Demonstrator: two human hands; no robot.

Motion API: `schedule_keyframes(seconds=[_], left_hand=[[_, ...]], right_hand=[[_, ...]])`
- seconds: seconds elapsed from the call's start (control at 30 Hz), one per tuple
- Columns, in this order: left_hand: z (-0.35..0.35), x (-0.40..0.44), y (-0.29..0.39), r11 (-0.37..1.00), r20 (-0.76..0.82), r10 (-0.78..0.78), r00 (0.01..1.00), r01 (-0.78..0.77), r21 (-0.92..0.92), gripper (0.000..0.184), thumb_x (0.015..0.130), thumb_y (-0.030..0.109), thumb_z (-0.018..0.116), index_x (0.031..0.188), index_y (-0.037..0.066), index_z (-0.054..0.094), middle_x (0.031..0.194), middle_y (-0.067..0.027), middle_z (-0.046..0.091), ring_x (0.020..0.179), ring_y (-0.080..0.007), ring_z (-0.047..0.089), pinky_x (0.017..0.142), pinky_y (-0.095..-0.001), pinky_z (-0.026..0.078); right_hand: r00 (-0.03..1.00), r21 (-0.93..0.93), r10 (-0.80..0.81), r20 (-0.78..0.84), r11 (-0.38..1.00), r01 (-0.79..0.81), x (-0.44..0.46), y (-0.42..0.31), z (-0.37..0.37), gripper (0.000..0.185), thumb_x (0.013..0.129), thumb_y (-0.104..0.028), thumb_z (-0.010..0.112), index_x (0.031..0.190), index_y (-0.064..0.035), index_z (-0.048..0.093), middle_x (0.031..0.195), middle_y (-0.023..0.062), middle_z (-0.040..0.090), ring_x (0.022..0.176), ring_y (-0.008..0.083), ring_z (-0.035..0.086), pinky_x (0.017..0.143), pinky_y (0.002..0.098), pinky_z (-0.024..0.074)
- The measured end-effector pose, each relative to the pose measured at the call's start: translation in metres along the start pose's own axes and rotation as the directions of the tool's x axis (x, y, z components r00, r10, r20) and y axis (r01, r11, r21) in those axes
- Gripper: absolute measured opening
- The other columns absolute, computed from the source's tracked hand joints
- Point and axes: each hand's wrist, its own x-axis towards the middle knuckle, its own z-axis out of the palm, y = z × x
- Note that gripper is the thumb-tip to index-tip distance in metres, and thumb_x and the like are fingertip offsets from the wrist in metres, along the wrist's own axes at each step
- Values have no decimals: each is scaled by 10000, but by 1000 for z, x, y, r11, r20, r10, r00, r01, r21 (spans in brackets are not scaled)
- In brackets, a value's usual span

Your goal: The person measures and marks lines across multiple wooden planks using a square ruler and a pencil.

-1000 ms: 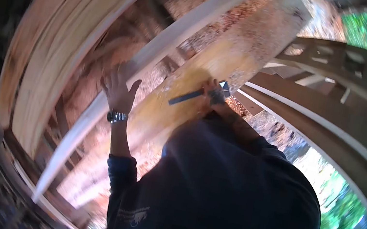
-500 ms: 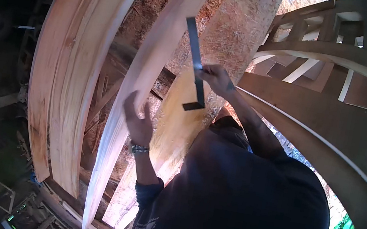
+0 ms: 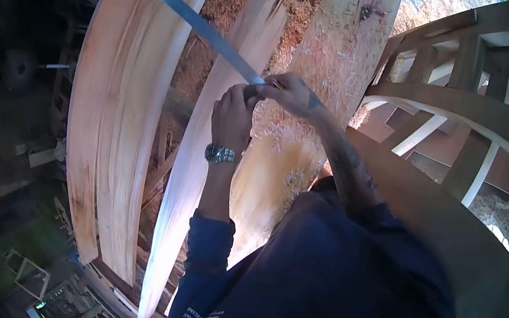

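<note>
A long flat metal blade of a square (image 3: 211, 36) reaches up and left from my hands, over the pale planks. My right hand (image 3: 293, 94) is closed on the tool near its lower end. Against it, my left hand (image 3: 232, 118), with a metal watch on the wrist, has its fingers curled at the tool's dark end, which is mostly hidden. Both hands are above the edge between a narrow plank (image 3: 205, 130) and a wide board (image 3: 338, 51) strewn with shavings.
Two long planks (image 3: 89, 109) (image 3: 141, 105) lie side by side at the left. Sawdust (image 3: 228, 1) covers the ground behind. A slatted wooden frame (image 3: 462, 103) stands at the right, beside a broad brown board (image 3: 422, 209). Small wooden frames lie at lower left.
The square has gone from lying low over the wide board to pointing up and left. My left hand has moved from open and apart to the tool's end beside my right hand.
</note>
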Motion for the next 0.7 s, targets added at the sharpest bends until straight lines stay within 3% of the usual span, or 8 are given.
schedule_keyframes(seconds=[0.1,0.13,0.23,0.33,0.43,0.47,0.57,0.7], left_hand=[[13,55,16,998,149,-46,988,40,40,327,1006,319,635,1182,46,609,1106,-251,696,1018,-469,652,849,-570,497],[13,70,20,998,200,-33,979,22,60,398,987,347,659,1256,57,609,1233,-259,663,1128,-437,636,934,-557,495],[20,105,25,917,-231,347,909,-278,285,505,932,399,736,1308,77,639,1405,-227,582,1256,-392,584,1046,-548,457],[17,140,13,862,-148,433,889,-361,355,630,848,440,827,1356,103,668,1520,-185,488,1351,-369,515,1130,-549,392],[29,162,-9,908,-67,377,924,-354,222,646,791,391,890,1341,113,699,1524,-179,490,1360,-374,531,1111,-520,446],[35,166,-18,951,-57,307,950,-309,-17,629,784,292,905,1354,122,699,1534,-166,487,1372,-365,543,1090,-482,499],[48,169,-33,938,-124,307,944,-322,-126,582,776,179,900,1322,99,715,1513,-161,516,1342,-351,581,1077,-438,530],[51,166,-33,942,-195,311,930,-329,-67,532,779,108,867,1290,71,722,1439,-174,576,1287,-348,620,1075,-427,541]], right_hand=[[990,200,50,-131,980,-23,25,32,-13,307,966,-305,712,1032,-9,763,862,72,725,848,157,655,796,344,519],[983,249,86,-160,968,-44,32,28,-22,314,965,-308,711,1028,-4,761,852,67,720,844,154,652,791,342,518],[982,198,94,-162,978,-61,69,28,-53,351,962,-329,681,997,12,761,802,79,698,803,157,646,762,344,515],[983,76,-12,-186,997,27,105,30,-60,379,944,-357,670,944,13,757,794,119,701,782,192,660,748,357,516],[974,-15,8,-226,1000,-11,124,17,-60,408,915,-387,682,899,15,750,788,155,703,776,236,675,747,379,517],[970,-11,35,-241,999,-39,130,16,-59,422,904,-400,691,895,18,750,787,163,705,776,250,680,752,392,518],[974,49,55,-218,998,-45,138,17,-63,429,880,-410,715,908,15,768,780,165,708,782,258,687,764,408,522],[985,99,19,-174,995,-2,145,26,-62,418,872,-417,739,924,-6,798,757,143,706,786,227,679,760,393,523]])
